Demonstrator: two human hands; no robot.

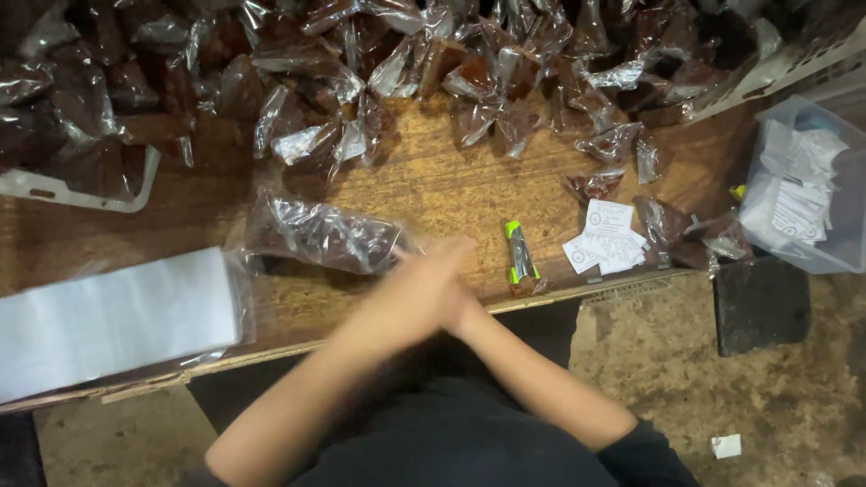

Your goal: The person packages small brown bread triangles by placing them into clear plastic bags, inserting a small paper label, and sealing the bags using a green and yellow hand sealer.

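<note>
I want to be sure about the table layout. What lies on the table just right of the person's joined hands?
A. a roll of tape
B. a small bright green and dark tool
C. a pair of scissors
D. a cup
B: a small green and dark tool lies on the wooden table, just right of the blurred hands.

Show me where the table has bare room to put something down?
Bare wood lies between the heap of plastic-wrapped brown packets and the hands. A thinner strip runs between the white stack and the long clear packet. The back edge and the paper labels are crowded.
</note>
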